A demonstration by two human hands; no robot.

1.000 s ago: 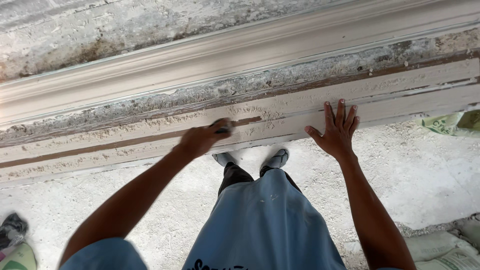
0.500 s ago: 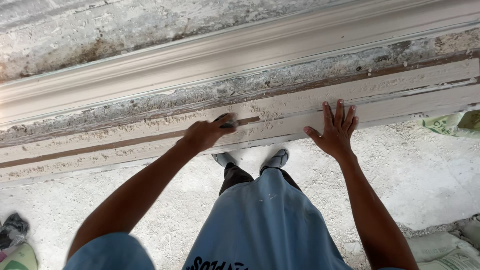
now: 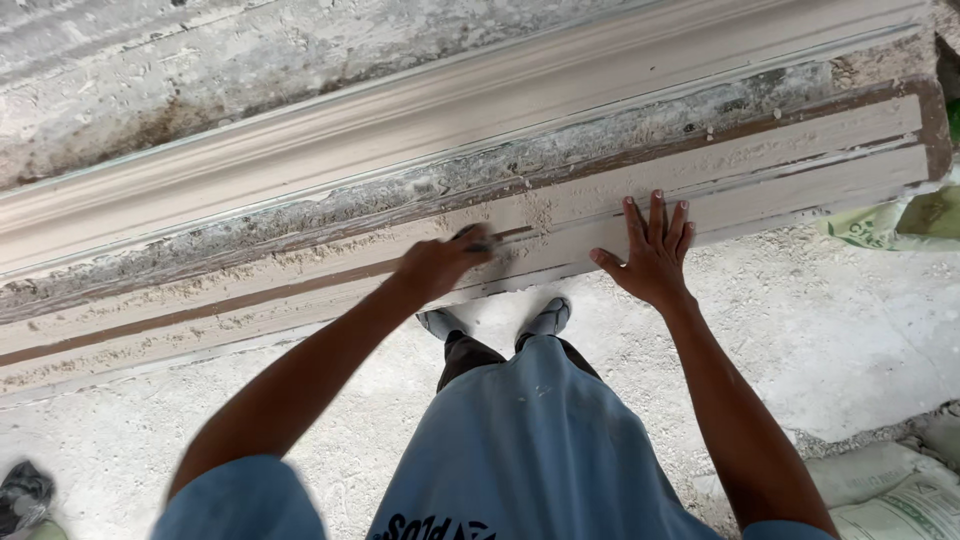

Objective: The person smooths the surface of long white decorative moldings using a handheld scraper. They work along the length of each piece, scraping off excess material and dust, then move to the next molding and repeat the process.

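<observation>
A long plaster-coated moulding (image 3: 760, 170) with stepped ridges and a brown groove runs across the view on a low bench. My left hand (image 3: 440, 265) is closed around a small dark tool (image 3: 476, 240), pressed against the groove near the middle; the tool is mostly hidden and blurred. Flat on the moulding's front ridge lies my right hand (image 3: 652, 250), fingers spread, a little to the right of the left hand.
A rough grey wall (image 3: 200, 60) rises behind the bench. Pale dusty floor (image 3: 850, 330) lies underfoot, with my two shoes (image 3: 495, 322) by the bench edge. Sacks lie at the right (image 3: 900, 225) and lower right (image 3: 890, 495). A dark shoe (image 3: 20, 490) shows at lower left.
My left hand with the tool has slid a little to the right along the groove. The right hand stays flat in about the same spot.
</observation>
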